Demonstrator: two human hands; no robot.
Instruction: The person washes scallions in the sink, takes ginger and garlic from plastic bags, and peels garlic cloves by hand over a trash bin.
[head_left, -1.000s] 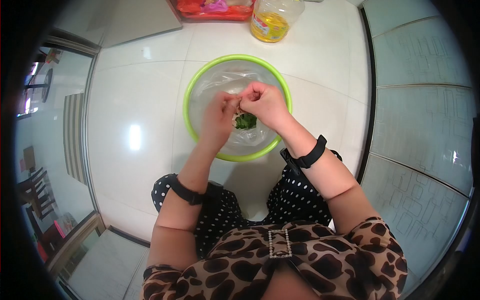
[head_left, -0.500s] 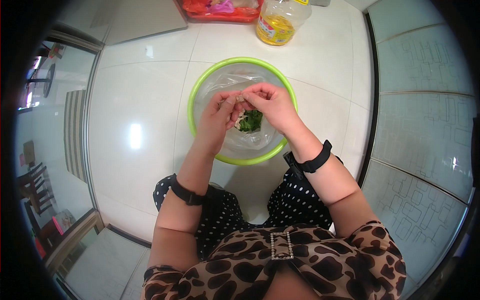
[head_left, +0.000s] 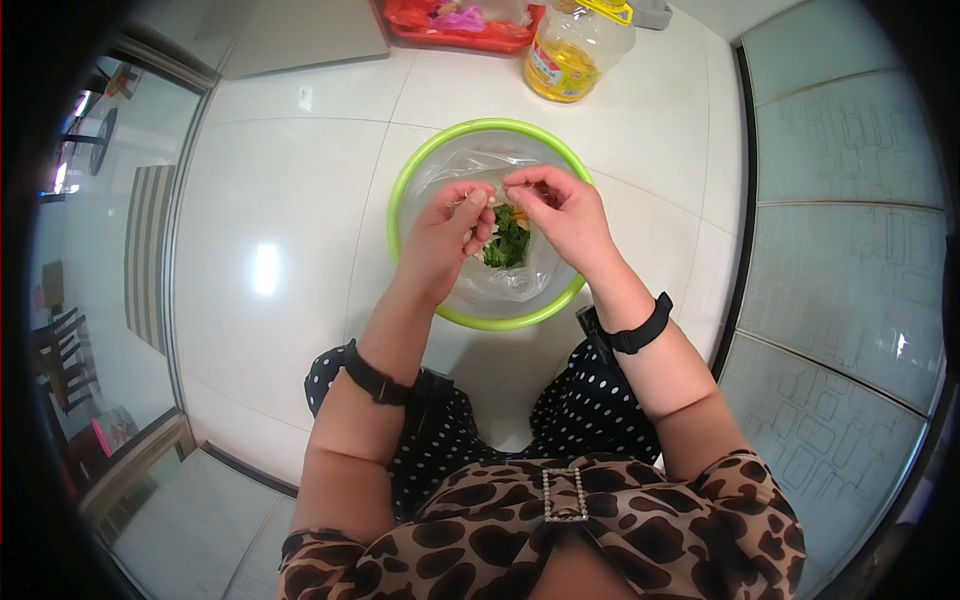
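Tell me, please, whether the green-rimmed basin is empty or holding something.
Holding something: clear plastic and leafy green pieces show inside the basin.

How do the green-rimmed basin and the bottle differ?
The basin is wide and open; the bottle is narrower. The basin holds a plastic bag and leafy greens; the bottle, yellow liquid. The left hand and right hand are over the basin, not the bottle. Both stand on the floor.

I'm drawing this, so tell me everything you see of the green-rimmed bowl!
The bowl is round, with a bright green rim and greyish walls; it looks plastic. It sits upright on the tiled floor, lined with a clear bag holding green leaves. The left hand and right hand hide parts; whether they touch it is unclear.
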